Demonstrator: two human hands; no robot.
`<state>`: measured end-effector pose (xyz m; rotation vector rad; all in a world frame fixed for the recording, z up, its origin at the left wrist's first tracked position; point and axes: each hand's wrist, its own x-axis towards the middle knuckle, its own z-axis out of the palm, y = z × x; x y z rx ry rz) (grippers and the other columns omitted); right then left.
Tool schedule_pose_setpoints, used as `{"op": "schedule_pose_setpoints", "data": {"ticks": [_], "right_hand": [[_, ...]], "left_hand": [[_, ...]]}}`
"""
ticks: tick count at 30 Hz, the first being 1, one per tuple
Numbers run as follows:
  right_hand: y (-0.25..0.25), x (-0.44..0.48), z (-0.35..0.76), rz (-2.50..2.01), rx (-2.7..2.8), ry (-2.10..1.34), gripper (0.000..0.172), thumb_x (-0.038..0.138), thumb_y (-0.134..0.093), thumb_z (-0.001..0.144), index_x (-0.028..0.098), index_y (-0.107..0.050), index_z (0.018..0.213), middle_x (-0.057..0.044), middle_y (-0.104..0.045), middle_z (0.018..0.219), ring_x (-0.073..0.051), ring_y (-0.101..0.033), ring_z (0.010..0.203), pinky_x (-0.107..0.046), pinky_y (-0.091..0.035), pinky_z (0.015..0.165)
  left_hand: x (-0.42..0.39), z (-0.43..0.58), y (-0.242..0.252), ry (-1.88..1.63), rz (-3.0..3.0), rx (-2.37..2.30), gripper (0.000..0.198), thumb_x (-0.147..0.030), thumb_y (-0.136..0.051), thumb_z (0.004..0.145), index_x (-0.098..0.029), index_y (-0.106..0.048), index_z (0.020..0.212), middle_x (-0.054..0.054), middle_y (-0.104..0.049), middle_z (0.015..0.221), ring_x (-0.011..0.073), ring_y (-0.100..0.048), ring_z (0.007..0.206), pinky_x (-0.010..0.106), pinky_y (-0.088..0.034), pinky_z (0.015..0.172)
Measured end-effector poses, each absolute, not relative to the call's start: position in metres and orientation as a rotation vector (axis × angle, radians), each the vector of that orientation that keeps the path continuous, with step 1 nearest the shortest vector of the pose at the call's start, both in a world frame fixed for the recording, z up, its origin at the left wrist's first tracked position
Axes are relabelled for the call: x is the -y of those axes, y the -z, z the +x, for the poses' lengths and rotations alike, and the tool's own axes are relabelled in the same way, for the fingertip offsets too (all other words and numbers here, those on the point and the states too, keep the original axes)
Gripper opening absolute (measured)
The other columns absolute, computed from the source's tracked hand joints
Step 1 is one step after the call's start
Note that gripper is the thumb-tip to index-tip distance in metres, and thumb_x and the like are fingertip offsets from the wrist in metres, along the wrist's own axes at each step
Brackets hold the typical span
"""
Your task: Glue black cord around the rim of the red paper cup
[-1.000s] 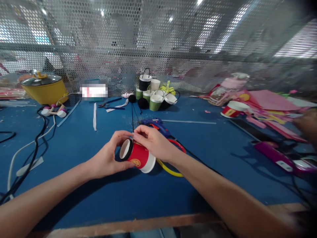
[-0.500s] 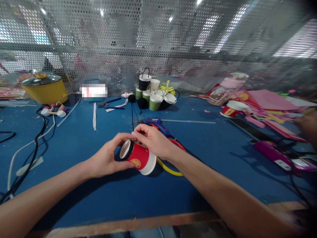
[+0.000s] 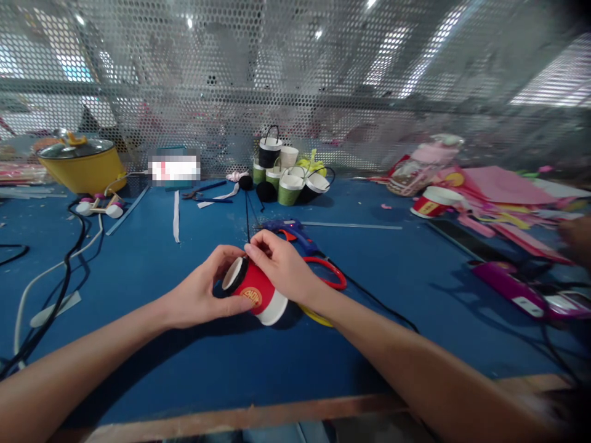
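Observation:
My left hand [image 3: 201,292] is wrapped around a red paper cup [image 3: 263,286] with a white base and a gold emblem. The cup lies tilted on its side, its mouth facing left. Black cord is wound in a band around its rim. With thumb and fingers together, my right hand [image 3: 284,261] pinches the black cord [image 3: 247,218] at the rim's upper edge. From there the cord runs back to a black ball of yarn [image 3: 245,183]. Just behind my right hand lies a blue glue gun [image 3: 295,234]. Beside my right wrist are a red loop [image 3: 339,280] and a partly hidden yellow loop [image 3: 315,315].
Small cups [image 3: 290,187] with cord handles stand at the back. Pliers [image 3: 196,194] lie left of them, and a yellow pot [image 3: 87,172] stands far left. On the right are another red cup [image 3: 434,203], pink sheets [image 3: 494,191] and a purple power strip [image 3: 508,289]. Another person's blurred hand shows at the right edge.
The cup has turned a little in my left hand, bringing the gold emblem more into view. My right hand has shifted slightly left, still at the rim.

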<state>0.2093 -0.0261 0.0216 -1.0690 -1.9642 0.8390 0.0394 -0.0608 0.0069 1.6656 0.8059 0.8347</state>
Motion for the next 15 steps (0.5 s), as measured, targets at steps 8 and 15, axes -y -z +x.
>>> {"op": "schedule_pose_setpoints", "data": {"ticks": [8,15], "right_hand": [[-0.021,0.031,0.208,-1.050,2.000,-0.692,0.013,0.027,-0.045,0.087,0.021,-0.043,0.075,0.002,-0.051,0.070,-0.012,-0.047,0.065,-0.027,-0.039,0.064],[-0.029,0.031,0.209,-0.995,1.947,-0.767,0.013,0.028,-0.049,0.084,0.019,-0.047,0.074,0.002,-0.052,0.070,-0.012,-0.049,0.066,-0.027,-0.040,0.063]], "left_hand": [[0.061,0.038,-0.012,-0.827,1.372,-0.813,0.032,-0.025,-0.060,0.076,-0.020,-0.044,0.103,0.002,-0.055,0.093,0.0192,-0.052,0.091,0.034,-0.043,0.077],[0.062,0.042,-0.018,-0.836,1.317,-0.889,0.030,-0.017,-0.059,0.069,-0.019,-0.047,0.097,0.000,-0.056,0.083,0.0165,-0.053,0.082,0.029,-0.043,0.072]]}}
